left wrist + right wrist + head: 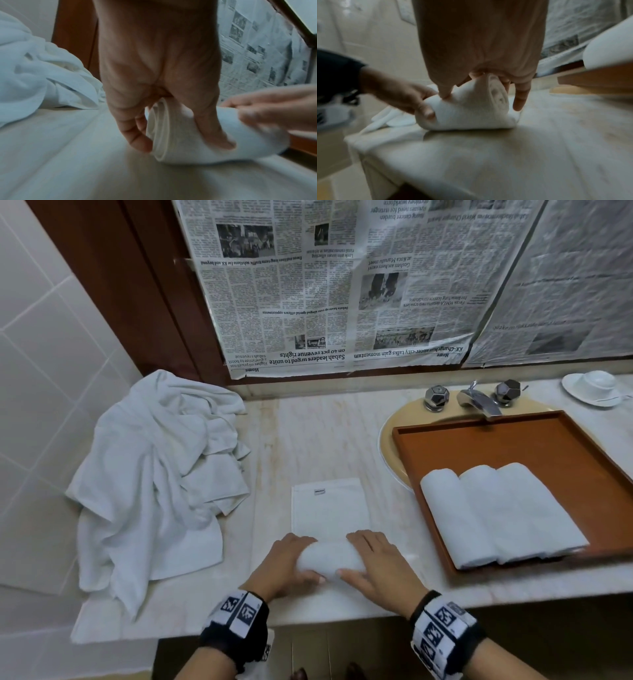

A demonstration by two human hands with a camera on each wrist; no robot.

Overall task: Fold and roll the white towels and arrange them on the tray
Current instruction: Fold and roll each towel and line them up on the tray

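Head view gives me 3 rolled towels (500, 513) already on the tray (565, 440). My left hand (289, 565) and right hand (378, 565) curl around towel 4 (330, 556) – half rolled on the counter (308, 433). I judge much remains – the crumpled pile (154, 474) waits.

A white towel (330, 510) lies folded into a narrow strip, its near end rolled up under both hands. To the right of the right hand, three rolled towels (500, 513) sit side by side, touching, in the brown tray (561, 440). Left of the left hand is a crumpled towel heap (154, 474).
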